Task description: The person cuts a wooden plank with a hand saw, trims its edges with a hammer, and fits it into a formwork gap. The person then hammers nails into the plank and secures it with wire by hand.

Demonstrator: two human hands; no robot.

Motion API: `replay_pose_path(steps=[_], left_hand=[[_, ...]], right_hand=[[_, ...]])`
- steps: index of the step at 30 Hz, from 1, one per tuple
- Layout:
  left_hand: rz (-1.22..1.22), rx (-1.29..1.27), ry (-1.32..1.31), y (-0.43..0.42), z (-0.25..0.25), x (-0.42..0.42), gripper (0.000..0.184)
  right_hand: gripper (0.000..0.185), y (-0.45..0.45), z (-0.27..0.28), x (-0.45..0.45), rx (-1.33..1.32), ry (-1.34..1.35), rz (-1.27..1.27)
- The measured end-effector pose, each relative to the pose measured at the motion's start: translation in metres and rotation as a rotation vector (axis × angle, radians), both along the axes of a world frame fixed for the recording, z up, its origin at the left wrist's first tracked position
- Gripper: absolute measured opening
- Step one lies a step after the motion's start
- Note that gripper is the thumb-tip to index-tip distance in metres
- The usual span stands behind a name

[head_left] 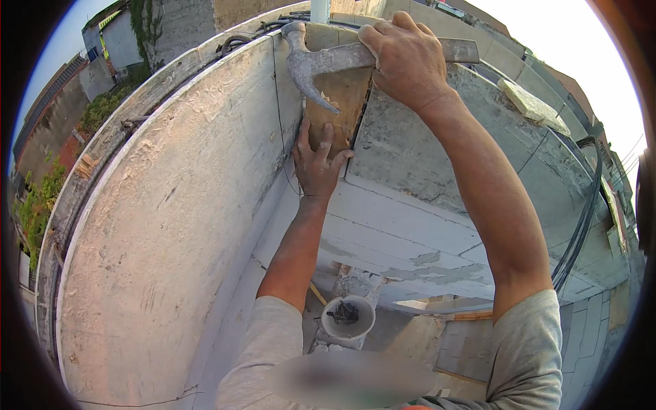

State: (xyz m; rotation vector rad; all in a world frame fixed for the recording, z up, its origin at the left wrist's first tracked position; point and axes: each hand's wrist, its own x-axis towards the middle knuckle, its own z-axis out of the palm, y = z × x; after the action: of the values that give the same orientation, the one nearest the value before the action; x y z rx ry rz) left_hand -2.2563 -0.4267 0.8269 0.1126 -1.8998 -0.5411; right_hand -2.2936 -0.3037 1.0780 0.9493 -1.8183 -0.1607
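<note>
While a big pale panel (164,178) curves up on the left, a thin wire (277,89) hangs down near its inner corner. Next, the left hand (318,160) is open, with its fingers spread on the wooden board (348,96). The board is upright in the narrow space between the two panels, so that much looks done. The hammer (335,60) lies across the board's upper part, its claw curving down in front of the wood. Far below is a round bucket (369,318) with dark stuff in it. The right hand (406,58) is closed around the handle. A dark gap runs between the board and the gray panel (417,143) on the right, so the fit may not be snug. I cannot tell if any nails hold it.
</note>
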Motion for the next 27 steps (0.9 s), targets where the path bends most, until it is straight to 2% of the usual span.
replay_pose_path(steps=[2,11,17,18,21,22,27], left_hand=[[-0.016,0.000,0.029,0.000,0.000,0.000,0.070],[-0.081,0.010,-0.007,-0.001,-0.007,-0.003,0.073],[-0.071,-0.066,-0.007,0.001,-0.004,0.000,0.082],[-0.059,-0.072,-0.017,0.001,-0.003,0.001,0.084],[-0.034,-0.086,-0.018,0.004,-0.001,-0.001,0.088],[-0.032,-0.085,-0.002,0.006,-0.003,-0.002,0.088],[-0.072,-0.046,-0.024,0.006,-0.020,-0.009,0.084]], right_hand=[[0.023,-0.001,0.001,0.000,-0.021,-0.019,0.037],[0.022,0.003,0.003,0.001,0.002,-0.055,0.029],[0.017,0.004,0.003,0.000,-0.009,-0.073,0.069],[0.031,0.004,0.003,-0.001,0.006,-0.094,0.065],[0.030,0.005,0.004,-0.002,0.003,-0.086,0.093],[0.012,0.004,0.003,0.000,0.000,-0.075,0.097],[0.012,0.003,-0.003,-0.001,-0.017,-0.033,0.071]])
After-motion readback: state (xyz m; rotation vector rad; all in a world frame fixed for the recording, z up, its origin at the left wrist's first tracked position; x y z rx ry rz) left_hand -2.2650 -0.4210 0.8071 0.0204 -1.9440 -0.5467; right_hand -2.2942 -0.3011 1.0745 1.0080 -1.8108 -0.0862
